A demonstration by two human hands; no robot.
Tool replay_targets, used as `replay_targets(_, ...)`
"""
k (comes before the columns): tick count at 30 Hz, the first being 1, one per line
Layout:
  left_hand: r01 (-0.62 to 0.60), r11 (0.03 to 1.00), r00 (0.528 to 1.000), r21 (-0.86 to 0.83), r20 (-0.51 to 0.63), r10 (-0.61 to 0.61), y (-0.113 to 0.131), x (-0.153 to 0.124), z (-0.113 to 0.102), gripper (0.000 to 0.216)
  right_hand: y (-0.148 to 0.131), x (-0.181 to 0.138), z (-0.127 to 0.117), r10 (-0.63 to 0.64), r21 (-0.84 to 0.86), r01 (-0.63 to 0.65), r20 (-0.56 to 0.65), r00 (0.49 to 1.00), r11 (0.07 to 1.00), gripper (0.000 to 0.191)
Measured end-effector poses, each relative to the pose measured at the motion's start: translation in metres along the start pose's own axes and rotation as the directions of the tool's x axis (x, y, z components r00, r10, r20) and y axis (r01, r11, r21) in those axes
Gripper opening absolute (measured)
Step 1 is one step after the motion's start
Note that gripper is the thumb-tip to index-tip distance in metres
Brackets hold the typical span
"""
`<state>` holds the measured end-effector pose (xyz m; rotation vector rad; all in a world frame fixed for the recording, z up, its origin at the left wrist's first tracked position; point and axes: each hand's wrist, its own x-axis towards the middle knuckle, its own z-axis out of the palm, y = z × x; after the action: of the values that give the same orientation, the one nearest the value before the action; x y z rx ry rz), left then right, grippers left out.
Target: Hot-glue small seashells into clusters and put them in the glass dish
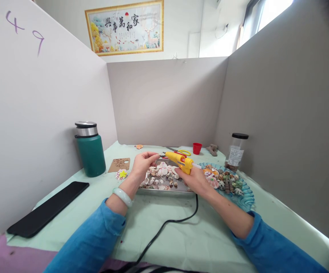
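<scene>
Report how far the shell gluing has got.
Done: shells lie spread on the tray; whether any are glued cannot be told. In hand: the right hand holds the glue gun, nozzle toward the left hand, whose fingers are pinched shut on something too small to tell. Left: the plate holds a heap of loose shells.

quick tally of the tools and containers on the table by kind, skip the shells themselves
glue gun, in the right hand: 1
scissors: 1
green flask: 1
red cup: 1
clear jar: 1
blue plate: 1
metal tray: 1
total: 7
</scene>
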<state>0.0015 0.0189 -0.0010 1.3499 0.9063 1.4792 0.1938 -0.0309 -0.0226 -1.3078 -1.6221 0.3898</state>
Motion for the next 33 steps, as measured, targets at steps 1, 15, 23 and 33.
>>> replay_targets(1, 0.005, 1.000, 1.000, -0.008, 0.000, -0.005, 0.0001, -0.0002, 0.0001, 0.028, 0.0001, 0.0002, 0.0000, 0.006, 0.006, -0.006, -0.007, 1.000, 1.000, 0.030)
replay_targets(15, 0.007, 1.000, 1.000, -0.013, 0.004, -0.006, -0.0030, 0.0022, -0.0017, 0.028, -0.0031, -0.0021, -0.0005, 0.000, 0.008, 0.000, 0.039, 0.999, 1.000, 0.031)
replay_targets(23, 0.002, 1.000, 1.000, 0.023, 0.005, -0.003, -0.0029, 0.0019, -0.0015, 0.026, -0.0010, -0.0018, 0.0004, 0.001, 0.016, -0.001, 0.036, 0.999, 1.000, 0.031)
replay_targets(33, 0.001, 0.999, 1.000, 0.052, -0.011, -0.001, -0.0008, -0.0004, -0.0005, 0.024, -0.0059, -0.0014, -0.0016, -0.028, -0.063, 0.031, 0.042, 0.999, 0.998, 0.030)
